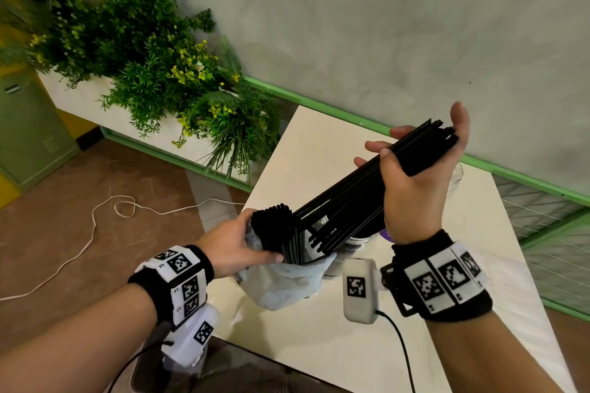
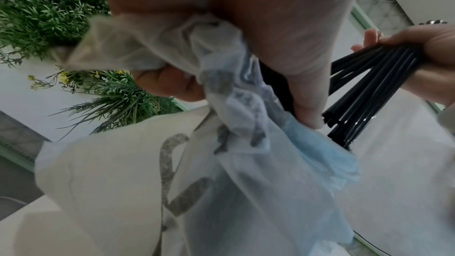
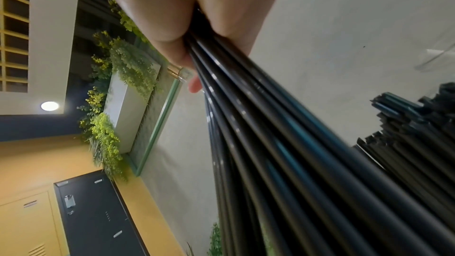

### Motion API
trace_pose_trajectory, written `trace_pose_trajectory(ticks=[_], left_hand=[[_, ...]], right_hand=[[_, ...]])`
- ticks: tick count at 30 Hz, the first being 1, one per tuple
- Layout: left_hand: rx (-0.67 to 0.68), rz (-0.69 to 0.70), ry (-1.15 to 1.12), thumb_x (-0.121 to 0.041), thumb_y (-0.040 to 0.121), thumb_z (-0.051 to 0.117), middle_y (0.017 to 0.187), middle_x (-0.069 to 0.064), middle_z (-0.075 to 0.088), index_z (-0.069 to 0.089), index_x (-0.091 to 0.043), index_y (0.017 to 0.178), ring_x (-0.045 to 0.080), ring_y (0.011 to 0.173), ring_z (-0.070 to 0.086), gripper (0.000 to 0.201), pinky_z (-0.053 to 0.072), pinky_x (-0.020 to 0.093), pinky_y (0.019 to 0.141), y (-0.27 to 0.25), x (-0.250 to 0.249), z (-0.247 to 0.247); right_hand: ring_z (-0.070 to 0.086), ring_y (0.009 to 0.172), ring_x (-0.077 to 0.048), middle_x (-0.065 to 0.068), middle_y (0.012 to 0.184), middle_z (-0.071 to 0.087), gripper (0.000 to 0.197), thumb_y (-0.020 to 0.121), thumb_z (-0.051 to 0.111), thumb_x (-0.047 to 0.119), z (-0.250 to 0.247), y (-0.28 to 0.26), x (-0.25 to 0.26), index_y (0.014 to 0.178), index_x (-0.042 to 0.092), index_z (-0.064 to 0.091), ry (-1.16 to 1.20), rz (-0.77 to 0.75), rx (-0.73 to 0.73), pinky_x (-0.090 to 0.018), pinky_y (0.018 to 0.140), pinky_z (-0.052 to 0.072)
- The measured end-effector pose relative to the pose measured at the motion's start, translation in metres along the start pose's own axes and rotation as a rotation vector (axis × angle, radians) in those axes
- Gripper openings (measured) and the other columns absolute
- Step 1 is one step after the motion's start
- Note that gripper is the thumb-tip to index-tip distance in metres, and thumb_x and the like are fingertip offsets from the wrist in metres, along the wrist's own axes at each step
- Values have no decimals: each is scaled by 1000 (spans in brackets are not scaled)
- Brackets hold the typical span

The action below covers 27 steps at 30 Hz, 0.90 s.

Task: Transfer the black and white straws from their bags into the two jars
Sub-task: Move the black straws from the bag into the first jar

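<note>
My left hand (image 1: pixel 239 241) grips the mouth of a translucent plastic bag (image 1: pixel 281 284) that rests on the white table (image 1: pixel 319 348). Several black straws (image 1: pixel 271 220) stand upright in the bag. My right hand (image 1: pixel 415 182) grips a slanted bundle of black straws (image 1: pixel 351 188), whose lower ends are at the bag's mouth. A glass jar (image 1: pixel 360 241) stands just behind the bag, under the bundle. In the left wrist view my fingers (image 2: pixel 307 65) clutch the bag (image 2: pixel 246 163) beside the straws (image 2: pixel 369 89). The right wrist view is filled by the gripped bundle (image 3: pixel 270 143). No white straws are in view.
A second clear jar (image 1: pixel 457 174) peeks out behind my right hand near the table's far edge. A green rail (image 1: pixel 319 105) and grey wall lie behind the table. A planter with green plants (image 1: pixel 159 73) stands to the left, and a white cable (image 1: pixel 95 223) lies on the floor.
</note>
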<state>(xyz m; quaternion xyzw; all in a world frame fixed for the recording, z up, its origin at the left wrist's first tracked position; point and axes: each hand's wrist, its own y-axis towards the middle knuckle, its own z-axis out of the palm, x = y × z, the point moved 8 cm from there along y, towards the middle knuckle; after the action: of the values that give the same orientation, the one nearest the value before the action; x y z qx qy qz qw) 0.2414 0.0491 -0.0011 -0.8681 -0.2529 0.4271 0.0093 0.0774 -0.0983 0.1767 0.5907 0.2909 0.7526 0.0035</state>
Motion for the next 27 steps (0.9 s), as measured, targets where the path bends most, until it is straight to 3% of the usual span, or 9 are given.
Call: trace_pose_trajectory(ticks=[3, 5, 12, 16, 18, 21, 23, 25, 27], left_hand=[[-6, 10, -22, -61, 62, 77, 103, -16, 56, 39, -28, 130, 7, 96, 55, 84, 44, 24, 78, 0, 1, -1], [-2, 17, -42, -72, 50, 72, 105, -17, 57, 39, -30, 130, 6, 99, 55, 95, 45, 24, 80, 1, 1, -2], [13, 24, -24, -95, 32, 53, 113, -15, 59, 38, -33, 131, 7, 104, 58, 118, 47, 26, 88, 7, 5, -3], [33, 27, -19, -87, 36, 60, 110, -14, 56, 38, -29, 131, 6, 100, 55, 114, 45, 24, 85, 8, -1, -3], [29, 23, -13, -81, 41, 60, 113, -12, 58, 38, -28, 131, 7, 101, 55, 107, 45, 24, 86, 8, -1, -3], [34, 29, -13, -86, 38, 60, 117, -11, 58, 37, -28, 133, 7, 104, 55, 113, 45, 25, 88, 8, -1, -3], [38, 34, -10, -94, 34, 54, 119, -11, 58, 36, -28, 134, 8, 108, 56, 121, 46, 26, 89, 8, -1, -3], [36, 29, -8, -96, 32, 51, 123, -10, 58, 36, -28, 135, 9, 111, 56, 124, 46, 27, 91, 9, 1, -3], [37, 26, -5, -95, 34, 52, 124, -9, 59, 35, -28, 135, 8, 111, 56, 122, 46, 26, 89, 10, 2, -3]], right_hand=[[66, 87, -29, -12, 103, 48, 68, 85, 42, -22, -7, 6, 10, 136, 21, 24, 23, -25, -25, -54, 75, 57], [65, 87, -29, -11, 103, 47, 63, 84, 41, -23, -14, 10, 22, 131, 16, 25, 34, -72, -51, -50, 74, 58], [58, 82, -25, -5, 101, 42, 64, 78, 41, -23, -31, 20, 12, 122, 23, 31, -42, -170, -187, -55, 85, 54], [55, 78, -27, 2, 94, 45, 64, 77, 41, -23, -27, 15, -5, 119, 25, 34, -123, -194, -202, -54, 85, 53], [57, 79, -27, 12, 91, 51, 65, 77, 41, -24, -25, 13, -10, 119, 26, 34, -191, -216, -206, -53, 87, 52], [56, 86, -35, 25, 93, 55, 67, 76, 43, -18, -30, 10, -24, 121, 30, 32, -260, -241, -209, -52, 92, 48], [56, 89, -33, 8, 101, 55, 62, 78, 45, -10, -33, 9, -36, 121, 34, 32, -297, -249, -209, -47, 94, 47], [56, 91, -20, -19, 104, 52, 59, 82, 49, -3, -29, 7, -52, 119, 39, 32, -345, -233, -172, -31, 93, 46], [52, 91, -4, -23, 109, 49, 58, 85, 54, -2, -21, 5, -71, 115, 43, 33, -422, -201, -107, -11, 89, 39]])
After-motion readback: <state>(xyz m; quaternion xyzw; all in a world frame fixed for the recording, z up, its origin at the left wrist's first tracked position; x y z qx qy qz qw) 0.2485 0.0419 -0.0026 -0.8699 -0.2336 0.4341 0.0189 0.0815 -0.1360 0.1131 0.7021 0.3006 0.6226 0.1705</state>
